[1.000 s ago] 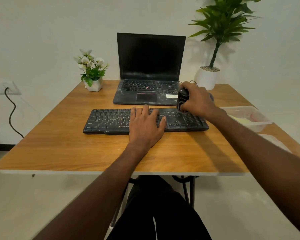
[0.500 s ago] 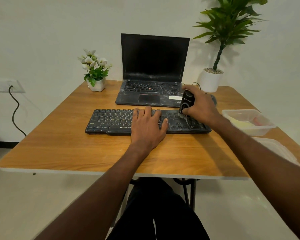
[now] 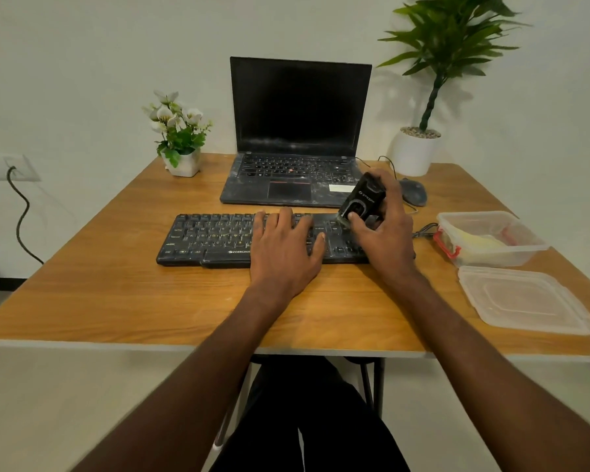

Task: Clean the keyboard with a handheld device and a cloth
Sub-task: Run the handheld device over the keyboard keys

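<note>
Lidless tub (image 3: 511,248) holding yellow cloth (image 3: 476,240), lid (image 3: 525,303) beside, table (image 3: 116,294)

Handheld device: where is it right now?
In the head view, the handheld device is gripped in the right hand, tilted, its lower end at the right part of the keyboard, just in front of the laptop.

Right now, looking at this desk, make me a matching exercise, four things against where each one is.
Things:
1. handheld device
2. left hand
3. loose lid
4. mouse

Places:
A. flat on the keyboard's middle keys
B. beside the white plant pot
C. held by the right hand over the keyboard's right end
D. on the table, nearer than the open container

Pairs: 1-C, 2-A, 3-D, 4-B
</note>
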Available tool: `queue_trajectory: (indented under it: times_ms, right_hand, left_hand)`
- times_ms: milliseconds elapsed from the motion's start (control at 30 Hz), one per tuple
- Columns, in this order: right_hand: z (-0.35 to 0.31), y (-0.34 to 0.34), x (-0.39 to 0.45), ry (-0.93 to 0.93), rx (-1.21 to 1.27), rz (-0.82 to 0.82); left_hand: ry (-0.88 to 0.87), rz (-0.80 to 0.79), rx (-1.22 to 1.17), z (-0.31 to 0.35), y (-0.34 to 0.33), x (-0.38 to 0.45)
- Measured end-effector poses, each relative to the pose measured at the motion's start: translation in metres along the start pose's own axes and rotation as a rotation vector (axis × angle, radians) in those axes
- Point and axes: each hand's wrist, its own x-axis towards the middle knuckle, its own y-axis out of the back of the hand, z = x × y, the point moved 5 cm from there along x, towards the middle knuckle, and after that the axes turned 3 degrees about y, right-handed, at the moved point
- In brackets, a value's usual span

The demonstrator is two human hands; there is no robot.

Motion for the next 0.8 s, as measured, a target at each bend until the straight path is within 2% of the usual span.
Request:
queue_trajectory:
  times_ms: [67,200,233,333,400,567,700,800]
  right_hand:
    - [0.005,0.004,0.002,-0.024,0.010,-0.006]
    - [0.008,0.001,0.000,0.013,-0.099,-0.143]
    - [0.008,0.001,0.001,0.023,-0.156,-0.134]
    - [0.012,0.015,0.007,-0.034,-0.229,0.037]
    - [0.014,0.023,0.007,-0.067,-0.195,0.088]
    - [0.014,0.013,0.004,-0.065,-0.060,0.001]
    - [0.020,0.009,0.007,-0.110,-0.052,-0.007]
    - [0.021,0.003,0.006,-0.079,0.002,-0.063]
  left_hand:
    - [0.004,0.005,0.005,-0.001,0.000,0.000]
    - [0.006,0.009,-0.001,0.000,0.000,0.001]
    - [0.009,0.009,-0.008,0.000,0.000,0.001]
    - [0.022,0.008,-0.013,-0.002,0.001,0.000]
    - [0.046,0.008,-0.016,-0.004,0.003,0.000]
    - [0.088,0.003,-0.007,-0.007,0.004,-0.002]
    - [0.014,0.023,-0.061,-0.002,0.002,0.000]
    - [-0.039,0.022,-0.143,0.014,-0.002,0.005]
